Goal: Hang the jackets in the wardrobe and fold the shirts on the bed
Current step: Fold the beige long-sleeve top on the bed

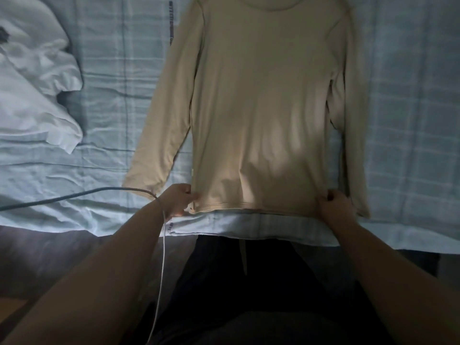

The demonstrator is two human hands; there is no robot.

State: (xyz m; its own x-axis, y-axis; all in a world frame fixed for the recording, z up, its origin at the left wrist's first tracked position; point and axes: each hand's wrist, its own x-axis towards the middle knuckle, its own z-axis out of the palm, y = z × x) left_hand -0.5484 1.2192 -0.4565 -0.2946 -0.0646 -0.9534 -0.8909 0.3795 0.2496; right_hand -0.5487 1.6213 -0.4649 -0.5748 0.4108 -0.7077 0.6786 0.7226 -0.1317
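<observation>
Shirt-folding step: beige shirt (261,95) lies flat on the bed (410,95), hem at the bed's near edge, sleeves spread. Your left hand (178,201) and right hand (334,207) each pinch a hem corner, fingers closed on cloth. Next, probably: pull the hem taut, then fold the sleeves inward. White garment (32,95) at the bed's left side is not yet folded

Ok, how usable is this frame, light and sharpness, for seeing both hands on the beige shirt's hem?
Head view: dim overall, with one brighter patch low on the beige shirt; head view is soft, so the left hand and right hand gripping the hem show little finger detail; head view below the bed edge is nearly black.
</observation>
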